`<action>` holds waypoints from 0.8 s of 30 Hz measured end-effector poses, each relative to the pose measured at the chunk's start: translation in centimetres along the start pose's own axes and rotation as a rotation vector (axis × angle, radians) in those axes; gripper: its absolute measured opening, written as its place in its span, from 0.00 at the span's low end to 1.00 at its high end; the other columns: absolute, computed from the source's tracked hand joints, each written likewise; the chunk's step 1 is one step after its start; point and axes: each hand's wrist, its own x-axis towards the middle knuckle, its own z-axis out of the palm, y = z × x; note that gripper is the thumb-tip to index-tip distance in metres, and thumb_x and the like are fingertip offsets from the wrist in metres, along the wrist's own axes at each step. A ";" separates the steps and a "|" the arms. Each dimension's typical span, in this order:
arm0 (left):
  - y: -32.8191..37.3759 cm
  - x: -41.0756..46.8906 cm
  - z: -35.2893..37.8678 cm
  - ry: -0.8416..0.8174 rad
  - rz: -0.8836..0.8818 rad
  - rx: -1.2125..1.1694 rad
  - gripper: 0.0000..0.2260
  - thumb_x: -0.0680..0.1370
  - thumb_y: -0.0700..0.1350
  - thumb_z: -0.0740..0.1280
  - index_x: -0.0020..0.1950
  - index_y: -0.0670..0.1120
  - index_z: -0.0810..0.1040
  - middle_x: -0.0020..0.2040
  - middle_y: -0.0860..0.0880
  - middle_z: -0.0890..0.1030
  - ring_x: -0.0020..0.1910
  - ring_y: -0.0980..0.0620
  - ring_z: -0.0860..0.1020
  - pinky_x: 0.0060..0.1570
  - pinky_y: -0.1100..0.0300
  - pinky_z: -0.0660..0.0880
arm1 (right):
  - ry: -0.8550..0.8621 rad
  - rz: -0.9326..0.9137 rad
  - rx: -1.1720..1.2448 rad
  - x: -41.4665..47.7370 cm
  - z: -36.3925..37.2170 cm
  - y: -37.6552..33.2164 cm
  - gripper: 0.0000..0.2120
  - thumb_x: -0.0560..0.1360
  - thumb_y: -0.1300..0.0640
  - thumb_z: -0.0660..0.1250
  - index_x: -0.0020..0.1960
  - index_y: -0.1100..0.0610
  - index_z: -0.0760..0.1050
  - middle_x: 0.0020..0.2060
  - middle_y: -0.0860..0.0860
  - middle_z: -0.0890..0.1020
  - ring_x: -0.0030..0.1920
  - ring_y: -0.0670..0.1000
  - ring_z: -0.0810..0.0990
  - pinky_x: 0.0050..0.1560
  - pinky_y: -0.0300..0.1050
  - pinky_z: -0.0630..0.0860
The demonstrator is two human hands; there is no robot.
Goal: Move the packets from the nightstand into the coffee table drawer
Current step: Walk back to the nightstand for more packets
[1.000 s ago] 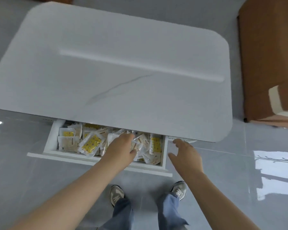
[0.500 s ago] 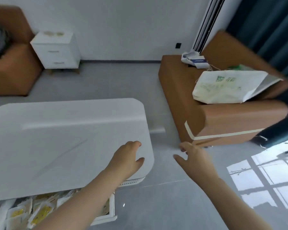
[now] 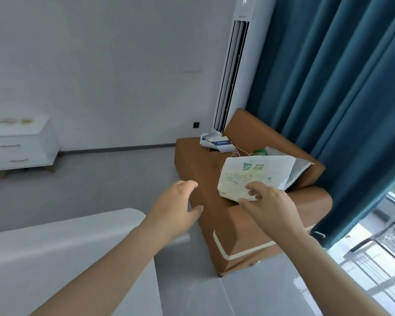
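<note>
Obs, head view. L hand [image 3: 176, 206] & R hand [image 3: 267, 206] both up in front of body, in air.

L grip: fingers loose, slightly bent, thumb out; holds nothing.
R grip: fingers spread, lightly curled; holds nothing. It overlaps the white paper bag [image 3: 255, 176] on the brown sofa [image 3: 214, 201] in the view. Contact can't be confirmed; looks apart.

Task items: packets [image 3: 16, 120] = pale yellow/tan patch on top of white nightstand [image 3: 21, 151], far L edge of view, by the wall. Too blurred to count or to read any single packet's axis. The patch as a whole runs L–R along the top.

Coffee table worktop [image 3: 66, 247] at lower L, under L forearm. Drawer not in view.

Key relation: packets lie well apart from both grips, up-left & beyond, across open floor [image 3: 112, 179]. Hands aim toward sofa, not nightstand. L hand is on the nightstand side, so it's the nearer one.

Judgement: fetch leg, both grips empty. Next = turn L, walk over, reach w/ L first. Risk: flat loose packets may slip if too many are taken per grip.
</note>
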 end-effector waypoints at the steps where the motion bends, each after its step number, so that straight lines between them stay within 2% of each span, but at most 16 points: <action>1: -0.1 1.9 -0.2 0.018 0.015 0.000 0.24 0.77 0.51 0.66 0.72 0.50 0.65 0.69 0.53 0.70 0.66 0.54 0.70 0.61 0.63 0.66 | 0.020 -0.007 0.003 1.7 -0.1 0.2 0.17 0.73 0.45 0.66 0.61 0.48 0.74 0.53 0.44 0.80 0.53 0.48 0.78 0.49 0.44 0.75; 9: -1.5 15.9 -1.9 0.044 0.061 0.005 0.24 0.78 0.51 0.66 0.72 0.49 0.65 0.69 0.52 0.69 0.66 0.55 0.70 0.61 0.65 0.65 | 0.071 -0.026 0.025 15.4 0.0 0.0 0.16 0.73 0.43 0.67 0.59 0.47 0.74 0.51 0.42 0.80 0.52 0.45 0.77 0.49 0.43 0.75; 18: -5.9 30.8 -0.3 0.108 -0.043 0.055 0.25 0.77 0.50 0.67 0.72 0.48 0.66 0.69 0.50 0.71 0.66 0.52 0.71 0.65 0.61 0.66 | 0.027 -0.167 0.078 32.1 3.9 0.9 0.18 0.74 0.45 0.67 0.61 0.48 0.75 0.52 0.43 0.81 0.48 0.43 0.78 0.47 0.39 0.74; 22: -7.3 37.1 -0.3 0.161 -0.104 0.068 0.24 0.77 0.51 0.67 0.71 0.47 0.67 0.68 0.50 0.71 0.65 0.53 0.71 0.62 0.64 0.65 | -0.006 -0.230 0.118 39.9 5.1 0.8 0.19 0.74 0.44 0.67 0.63 0.48 0.74 0.53 0.42 0.80 0.48 0.43 0.78 0.46 0.37 0.73; 24: -8.4 39.6 -0.4 0.192 -0.140 0.092 0.24 0.77 0.51 0.67 0.71 0.48 0.67 0.68 0.51 0.71 0.65 0.54 0.71 0.60 0.66 0.63 | -0.041 -0.271 0.136 43.7 6.1 0.4 0.19 0.74 0.44 0.67 0.63 0.48 0.73 0.53 0.43 0.80 0.52 0.43 0.78 0.47 0.36 0.72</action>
